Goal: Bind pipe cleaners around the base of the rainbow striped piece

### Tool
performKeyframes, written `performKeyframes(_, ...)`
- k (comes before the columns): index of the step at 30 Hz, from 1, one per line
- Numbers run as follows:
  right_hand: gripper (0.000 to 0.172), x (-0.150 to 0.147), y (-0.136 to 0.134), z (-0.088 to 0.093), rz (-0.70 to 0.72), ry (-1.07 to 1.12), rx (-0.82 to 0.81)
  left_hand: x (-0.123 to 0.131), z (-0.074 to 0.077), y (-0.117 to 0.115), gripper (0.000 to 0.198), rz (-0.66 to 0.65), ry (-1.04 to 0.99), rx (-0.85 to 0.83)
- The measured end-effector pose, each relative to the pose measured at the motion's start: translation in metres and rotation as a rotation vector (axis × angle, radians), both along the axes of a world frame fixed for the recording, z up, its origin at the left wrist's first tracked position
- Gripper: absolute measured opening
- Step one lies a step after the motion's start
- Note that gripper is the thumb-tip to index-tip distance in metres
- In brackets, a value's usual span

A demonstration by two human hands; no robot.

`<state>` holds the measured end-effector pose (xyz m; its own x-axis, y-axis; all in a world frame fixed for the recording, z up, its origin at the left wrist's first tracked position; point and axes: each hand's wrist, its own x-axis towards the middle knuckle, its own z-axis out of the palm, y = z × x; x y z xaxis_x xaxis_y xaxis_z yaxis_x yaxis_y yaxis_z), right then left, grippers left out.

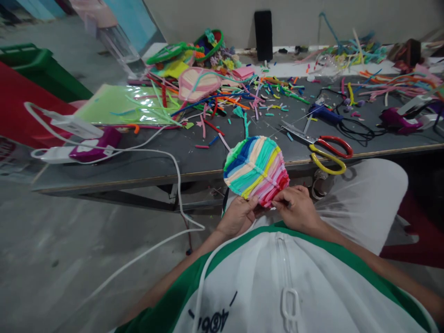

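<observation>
A round disc of striped pipe cleaners point(256, 169), in green, blue, cream, yellow, pink and red, is held tilted over my lap at the table's front edge. My left hand point(240, 213) pinches its lower left rim, thumb on top. At the lower right, by the red and pink stripes, the fingers of my right hand point(294, 203) are closed on the rim. Whether they also grip a loose end is too small to tell. Just beyond the disc lies a branched turquoise pipe cleaner piece point(244, 121). Scissors point(317, 143) with red and yellow handles rest open to the right.
Pipe cleaner scraps point(277, 92) litter the grey table point(152, 169). A blue glue gun point(326, 113) with a black cord lies behind the scissors. White cable point(176, 171) hangs over the front edge at left. A clear bottle point(118, 46) and a black phone point(263, 36) stand at the back.
</observation>
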<state>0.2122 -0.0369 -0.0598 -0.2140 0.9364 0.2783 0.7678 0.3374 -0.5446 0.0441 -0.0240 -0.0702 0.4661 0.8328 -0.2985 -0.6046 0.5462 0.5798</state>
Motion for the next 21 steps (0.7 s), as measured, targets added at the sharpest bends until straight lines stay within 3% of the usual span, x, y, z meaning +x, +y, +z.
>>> performKeyframes(10,0.012,0.0005,-0.0085,-0.0036,-0.08,0.134,0.119,0.0014,-0.003,-0.0008,0.025,0.001,0.052,0.017)
performKeyframes(21,0.014,-0.003,-0.0086,-0.0055,-0.194,0.198,0.055,0.0065,-0.0012,-0.0014,0.023,0.059,0.069,0.0)
